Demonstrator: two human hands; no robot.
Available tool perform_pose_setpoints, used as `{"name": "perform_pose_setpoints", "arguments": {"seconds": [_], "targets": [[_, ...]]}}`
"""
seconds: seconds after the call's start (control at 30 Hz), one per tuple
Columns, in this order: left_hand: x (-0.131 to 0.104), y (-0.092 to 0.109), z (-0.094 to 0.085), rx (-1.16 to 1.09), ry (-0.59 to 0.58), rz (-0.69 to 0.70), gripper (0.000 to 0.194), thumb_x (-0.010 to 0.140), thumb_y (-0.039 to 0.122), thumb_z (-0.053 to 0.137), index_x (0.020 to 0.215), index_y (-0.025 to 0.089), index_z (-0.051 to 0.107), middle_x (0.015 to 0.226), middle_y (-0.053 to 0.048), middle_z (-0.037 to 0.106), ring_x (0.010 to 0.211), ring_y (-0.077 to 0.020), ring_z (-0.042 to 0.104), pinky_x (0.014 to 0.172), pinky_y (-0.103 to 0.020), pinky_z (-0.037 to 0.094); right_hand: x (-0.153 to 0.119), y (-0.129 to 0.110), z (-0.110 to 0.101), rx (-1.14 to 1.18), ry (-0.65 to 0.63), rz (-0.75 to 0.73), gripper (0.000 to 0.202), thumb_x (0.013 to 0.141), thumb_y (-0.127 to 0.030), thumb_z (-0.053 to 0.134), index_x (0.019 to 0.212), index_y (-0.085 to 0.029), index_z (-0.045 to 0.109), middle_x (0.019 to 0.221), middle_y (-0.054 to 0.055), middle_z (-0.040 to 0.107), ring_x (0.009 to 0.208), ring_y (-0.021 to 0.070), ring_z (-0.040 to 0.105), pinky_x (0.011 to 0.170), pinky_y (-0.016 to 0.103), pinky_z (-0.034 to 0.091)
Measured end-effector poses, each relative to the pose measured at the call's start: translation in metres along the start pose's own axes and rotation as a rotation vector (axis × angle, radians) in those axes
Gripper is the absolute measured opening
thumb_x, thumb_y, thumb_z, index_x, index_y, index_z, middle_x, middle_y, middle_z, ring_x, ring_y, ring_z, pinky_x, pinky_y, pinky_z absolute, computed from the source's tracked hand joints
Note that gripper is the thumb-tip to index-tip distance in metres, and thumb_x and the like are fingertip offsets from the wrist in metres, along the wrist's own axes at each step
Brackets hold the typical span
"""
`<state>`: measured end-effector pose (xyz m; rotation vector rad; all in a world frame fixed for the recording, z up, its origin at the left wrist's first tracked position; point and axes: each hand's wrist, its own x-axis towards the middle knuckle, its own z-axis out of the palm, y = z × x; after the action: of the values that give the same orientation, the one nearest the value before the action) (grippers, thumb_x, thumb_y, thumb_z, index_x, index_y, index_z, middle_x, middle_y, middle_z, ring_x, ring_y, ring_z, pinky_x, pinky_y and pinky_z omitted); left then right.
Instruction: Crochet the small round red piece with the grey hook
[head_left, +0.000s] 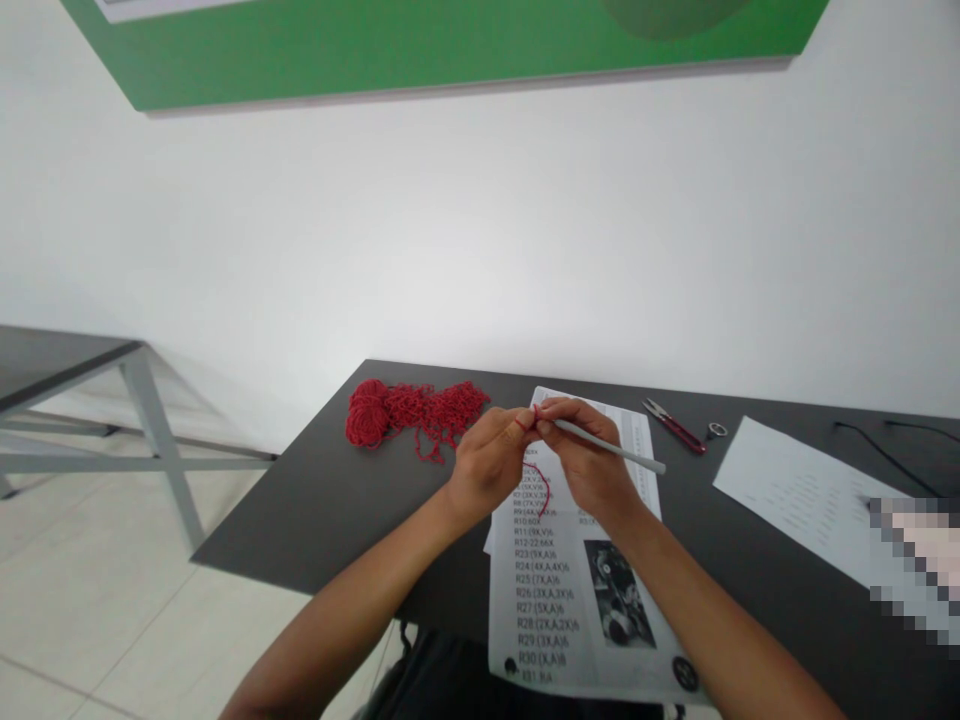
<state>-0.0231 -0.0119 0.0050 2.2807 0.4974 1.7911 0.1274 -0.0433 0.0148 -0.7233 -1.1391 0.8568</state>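
My left hand [486, 462] pinches a small piece of red yarn [544, 490], with a loose tail hanging below the fingertips. Its fingers meet those of my right hand [589, 455], closed around a grey-handled crochet hook [615, 450]. The hook's tip is hidden between the fingers. To the left on the dark table lies a red yarn ball [367, 413] beside a tangled heap of loose red yarn [439, 408]. A printed pattern sheet [547, 600] lies under my hands and hangs over the near edge.
Red-handled snips [679, 428] with a metal ring [717, 430] lie to the right on the dark table [300, 520]. Farther right are a white paper [795, 500] and black glasses temples [885, 455]. Another table [67, 365] stands at the left; a white wall is behind.
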Motion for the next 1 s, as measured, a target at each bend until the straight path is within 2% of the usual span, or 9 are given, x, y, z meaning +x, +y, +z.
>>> {"name": "perform_pose_setpoints", "arguments": {"seconds": [0.13, 0.27, 0.33, 0.47, 0.5, 0.57, 0.63, 0.77, 1.0], "targets": [[0.000, -0.006, -0.007, 0.053, -0.127, 0.111, 0.047, 0.094, 0.009, 0.062, 0.137, 0.027, 0.066, 0.117, -0.011, 0.078, 0.101, -0.0231, 0.074, 0.087, -0.039, 0.061, 0.001, -0.009, 0.002, -0.079, 0.010, -0.006, 0.012, 0.080, -0.032, 0.085, 0.081, -0.026, 0.075, 0.092, 0.001, 0.075, 0.085, 0.0186, 0.071, 0.079, 0.035, 0.061], [0.003, -0.006, -0.010, 0.064, -0.214, 0.079, 0.035, 0.096, 0.016, 0.062, 0.128, 0.025, 0.073, 0.113, -0.011, 0.079, 0.098, -0.0238, 0.074, 0.087, -0.039, 0.061, 0.005, -0.012, 0.001, -0.129, 0.055, -0.002, 0.018, 0.076, -0.035, 0.088, 0.074, -0.024, 0.074, 0.082, 0.000, 0.073, 0.075, 0.0169, 0.068, 0.069, 0.032, 0.060], [0.003, -0.003, -0.004, -0.003, -0.183, -0.017, 0.030, 0.096, 0.019, 0.064, 0.122, 0.025, 0.076, 0.107, -0.010, 0.080, 0.094, -0.0230, 0.075, 0.085, -0.038, 0.062, 0.007, -0.012, -0.002, -0.120, 0.059, 0.042, 0.019, 0.075, -0.036, 0.088, 0.074, -0.023, 0.074, 0.079, 0.001, 0.073, 0.073, 0.0176, 0.069, 0.067, 0.032, 0.060], [0.001, 0.007, 0.013, -0.179, -0.012, -0.384, 0.028, 0.093, 0.027, 0.071, 0.120, 0.022, 0.077, 0.104, -0.010, 0.080, 0.093, -0.0234, 0.075, 0.088, -0.037, 0.062, 0.004, -0.008, -0.008, -0.096, 0.064, 0.100, 0.015, 0.076, -0.033, 0.085, 0.081, -0.023, 0.075, 0.085, 0.002, 0.075, 0.077, 0.0187, 0.071, 0.069, 0.033, 0.062], [0.000, 0.010, 0.016, -0.261, 0.015, -0.470, 0.035, 0.091, 0.031, 0.074, 0.125, 0.020, 0.075, 0.104, -0.010, 0.080, 0.089, -0.0230, 0.075, 0.085, -0.037, 0.063, 0.002, -0.008, -0.008, -0.105, 0.067, 0.086, 0.013, 0.078, -0.031, 0.084, 0.083, -0.023, 0.075, 0.088, 0.002, 0.075, 0.078, 0.0186, 0.071, 0.069, 0.033, 0.061], [-0.002, 0.014, 0.021, -0.399, 0.040, -0.602, 0.044, 0.089, 0.036, 0.078, 0.129, 0.019, 0.072, 0.103, -0.009, 0.080, 0.086, -0.0221, 0.075, 0.082, -0.037, 0.064, -0.004, -0.009, -0.006, -0.146, 0.067, 0.028, 0.008, 0.083, -0.029, 0.079, 0.085, -0.024, 0.073, 0.093, 0.002, 0.072, 0.082, 0.0183, 0.070, 0.070, 0.032, 0.061], [-0.003, 0.017, 0.023, -0.461, 0.040, -0.667, 0.050, 0.085, 0.037, 0.081, 0.131, 0.019, 0.072, 0.101, -0.007, 0.080, 0.085, -0.0212, 0.074, 0.079, -0.034, 0.064, -0.009, -0.012, -0.002, -0.229, 0.061, -0.067, 0.005, 0.089, -0.028, 0.073, 0.086, -0.024, 0.072, 0.099, 0.004, 0.069, 0.089, 0.0194, 0.069, 0.076, 0.035, 0.060], [0.000, 0.023, 0.018, -0.507, 0.056, -0.726, 0.053, 0.085, 0.039, 0.082, 0.133, 0.018, 0.070, 0.097, -0.008, 0.080, 0.087, -0.0217, 0.074, 0.078, -0.032, 0.062, -0.015, -0.019, 0.004, -0.449, 0.049, -0.310, 0.005, 0.093, -0.023, 0.069, 0.091, -0.026, 0.072, 0.102, 0.004, 0.067, 0.098, 0.0209, 0.068, 0.087, 0.039, 0.057], [0.008, 0.024, 0.012, -0.830, 0.020, -0.728, 0.056, 0.083, 0.035, 0.085, 0.134, 0.019, 0.068, 0.110, -0.010, 0.078, 0.094, -0.0202, 0.073, 0.088, -0.033, 0.059, -0.010, -0.015, -0.004, -0.557, 0.078, -0.448, 0.015, 0.096, -0.016, 0.064, 0.097, -0.029, 0.073, 0.103, 0.003, 0.069, 0.098, 0.0208, 0.068, 0.084, 0.038, 0.058]]}}
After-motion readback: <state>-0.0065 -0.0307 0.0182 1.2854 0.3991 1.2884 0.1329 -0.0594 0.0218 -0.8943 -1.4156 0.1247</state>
